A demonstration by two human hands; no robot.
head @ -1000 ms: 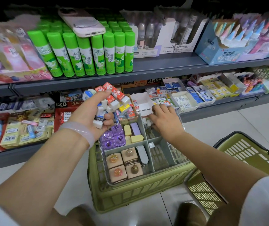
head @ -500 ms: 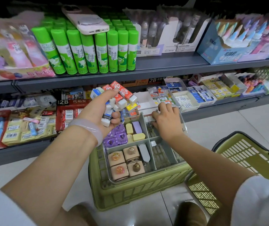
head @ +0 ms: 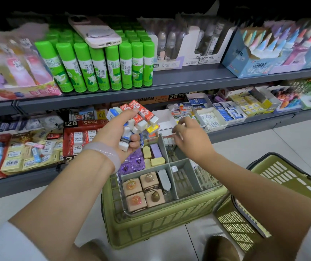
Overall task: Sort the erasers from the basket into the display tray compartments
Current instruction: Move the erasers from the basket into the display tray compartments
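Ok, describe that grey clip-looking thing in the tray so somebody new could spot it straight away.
Find the clear display tray resting on the green basket. In its near-left compartment, right of four tan square erasers, lies the grey piece: the only slim, rounded-end, plain grey item there.

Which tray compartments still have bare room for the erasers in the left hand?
The near-right compartment is nearly bare, holding one small white eraser at its far end. The far-right one, under the right hand, has a few white erasers at its far end. The left compartments are crowded: brown erasers, purple erasers, pastel erasers.
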